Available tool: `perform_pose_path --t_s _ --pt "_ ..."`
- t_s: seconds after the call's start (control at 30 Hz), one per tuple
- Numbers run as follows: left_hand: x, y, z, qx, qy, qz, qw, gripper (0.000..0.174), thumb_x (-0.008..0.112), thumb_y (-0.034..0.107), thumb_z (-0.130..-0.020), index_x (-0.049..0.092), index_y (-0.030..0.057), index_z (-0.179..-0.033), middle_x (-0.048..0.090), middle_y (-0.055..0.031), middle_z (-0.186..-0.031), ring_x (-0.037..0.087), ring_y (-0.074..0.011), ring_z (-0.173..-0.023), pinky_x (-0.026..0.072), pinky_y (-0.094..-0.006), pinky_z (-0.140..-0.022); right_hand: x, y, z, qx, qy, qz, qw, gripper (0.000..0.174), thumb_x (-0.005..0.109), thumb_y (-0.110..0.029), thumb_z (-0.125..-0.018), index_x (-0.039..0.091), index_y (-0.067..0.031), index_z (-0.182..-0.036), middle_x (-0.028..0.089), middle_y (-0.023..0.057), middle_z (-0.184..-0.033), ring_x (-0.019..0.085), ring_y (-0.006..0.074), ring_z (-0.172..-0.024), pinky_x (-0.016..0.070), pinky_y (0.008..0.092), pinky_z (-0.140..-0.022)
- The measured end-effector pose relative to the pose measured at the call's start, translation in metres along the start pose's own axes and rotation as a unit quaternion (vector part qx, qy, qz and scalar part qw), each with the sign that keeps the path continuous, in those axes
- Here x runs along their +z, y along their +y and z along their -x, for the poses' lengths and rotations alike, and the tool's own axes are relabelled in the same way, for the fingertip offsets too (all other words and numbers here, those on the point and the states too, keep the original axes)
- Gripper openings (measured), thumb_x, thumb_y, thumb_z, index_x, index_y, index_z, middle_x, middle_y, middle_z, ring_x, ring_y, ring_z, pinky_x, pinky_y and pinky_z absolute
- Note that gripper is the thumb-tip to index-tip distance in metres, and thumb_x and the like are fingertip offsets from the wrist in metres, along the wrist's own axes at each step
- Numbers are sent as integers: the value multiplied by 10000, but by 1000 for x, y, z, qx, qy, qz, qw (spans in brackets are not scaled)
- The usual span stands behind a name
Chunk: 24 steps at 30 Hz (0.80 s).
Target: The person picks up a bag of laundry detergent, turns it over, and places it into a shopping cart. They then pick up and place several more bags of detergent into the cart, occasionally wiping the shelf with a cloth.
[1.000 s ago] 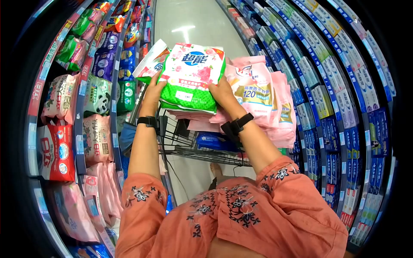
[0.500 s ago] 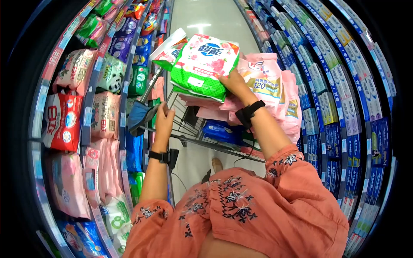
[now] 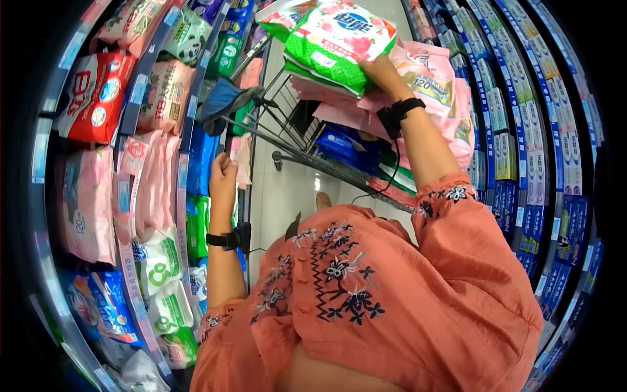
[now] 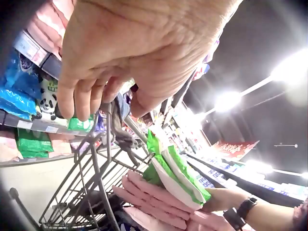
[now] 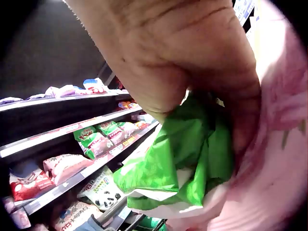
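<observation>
A green and white detergent bag (image 3: 343, 46) with pink roses lies on a pile of pink bags (image 3: 434, 88) in the shopping cart (image 3: 307, 159). My right hand (image 3: 386, 75) grips its lower right edge; in the right wrist view the green plastic (image 5: 163, 159) bunches between thumb and fingers. My left hand (image 3: 224, 181) hangs free left of the cart, beside the shelves, its fingers loosely curled and holding nothing. The left wrist view shows that hand (image 4: 134, 53) close up. Another green and white bag (image 3: 277, 16) pokes out behind the gripped one.
Shelves of bagged detergent, including a red bag (image 3: 96, 98) and a pink bag (image 3: 88, 202), line the left. Boxed goods (image 3: 522, 117) fill the right-hand shelves. A blue-grey pouch (image 3: 225, 98) hangs at the cart's left corner. A blue pack (image 3: 349, 147) lies low in the cart.
My left hand has let go of the green and white bag and dropped back toward the left shelves. My right hand keeps its grip. The head view has turned down and left.
</observation>
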State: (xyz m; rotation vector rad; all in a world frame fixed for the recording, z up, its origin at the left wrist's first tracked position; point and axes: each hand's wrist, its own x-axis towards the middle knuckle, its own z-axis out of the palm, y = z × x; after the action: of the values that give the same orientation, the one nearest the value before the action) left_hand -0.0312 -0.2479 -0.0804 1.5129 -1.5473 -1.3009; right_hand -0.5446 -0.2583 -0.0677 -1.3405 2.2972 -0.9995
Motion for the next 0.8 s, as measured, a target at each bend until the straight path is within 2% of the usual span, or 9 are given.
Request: perform_pose_path --t_s 0.17,0.2,0.3,0.4,0.43,0.53,0.57,0.6,0.8 --pt "-37 -2 33 1 22 -24 999 601 610 327 -979 454 -22 -1442 580 -158 -1362 583 -234 -1187 467 -333 -980 -9 -16 12 42 -48 35 997 777 641 -573 -877 658 197 -981 656 402 -992 675 477 -983 534 455 -855" --pt "-44 -3 38 -4 25 -30 999 601 607 335 -980 458 -21 -1441 580 -155 -1360 583 -232 -1184 466 -333 -980 -11 -21 11 76 -70 70 992 711 697 -509 -871 646 165 -1089 704 320 -1007 700 393 -929 535 404 -809" --pt "-62 -17 51 -15 29 -49 998 601 600 357 -983 468 -18 -1434 578 -159 -1358 579 -233 -1187 464 -337 -985 0 11 -3 -77 -73 98 990 672 677 -511 -881 653 90 -1180 711 280 -1071 706 375 -919 539 408 -798" --pt "-91 -17 67 15 63 -89 994 551 612 323 -984 493 -25 -1395 587 -195 -1343 578 -278 -1219 453 -375 -1031 -5 28 11 -305 1 380 873 406 578 -316 -940 582 -174 -1320 692 219 -974 694 356 -815 538 454 -716" --pt "-101 -24 68 44 97 -115 988 502 625 281 -982 514 -30 -1360 588 -222 -1339 583 -319 -1229 444 -402 -1060 -6 30 9 -332 24 422 843 408 545 -251 -960 559 -262 -1367 686 199 -942 690 349 -780 538 469 -688" --pt "-145 10 101 78 164 -11 983 520 630 279 -986 497 -31 -1382 584 -204 -1353 581 -276 -1232 450 -383 -1052 -4 49 4 -303 28 501 810 464 464 -134 -994 494 -285 -1431 648 237 -894 655 349 -730 501 492 -566" --pt "-162 42 122 86 181 4 980 531 631 271 -990 485 -33 -1400 585 -192 -1364 574 -248 -1238 445 -368 -1054 -7 41 6 -273 -10 492 826 463 470 -102 -992 510 -256 -1427 641 250 -920 652 371 -798 510 498 -633" --pt "-183 57 138 98 215 9 972 510 625 261 -996 491 -23 -1398 599 -169 -1334 581 -228 -1207 449 -362 -1042 7 74 -19 -382 45 398 833 412 538 -137 -946 565 -65 -1351 647 243 -913 631 378 -803 494 476 -672" --pt "-293 153 254 230 440 -129 859 335 633 170 -985 603 14 -1279 666 -94 -1177 618 -172 -1090 483 -328 -970 10 44 -10 -128 19 353 926 416 592 -303 -943 580 21 -1204 654 298 -968 642 431 -859 506 504 -735"
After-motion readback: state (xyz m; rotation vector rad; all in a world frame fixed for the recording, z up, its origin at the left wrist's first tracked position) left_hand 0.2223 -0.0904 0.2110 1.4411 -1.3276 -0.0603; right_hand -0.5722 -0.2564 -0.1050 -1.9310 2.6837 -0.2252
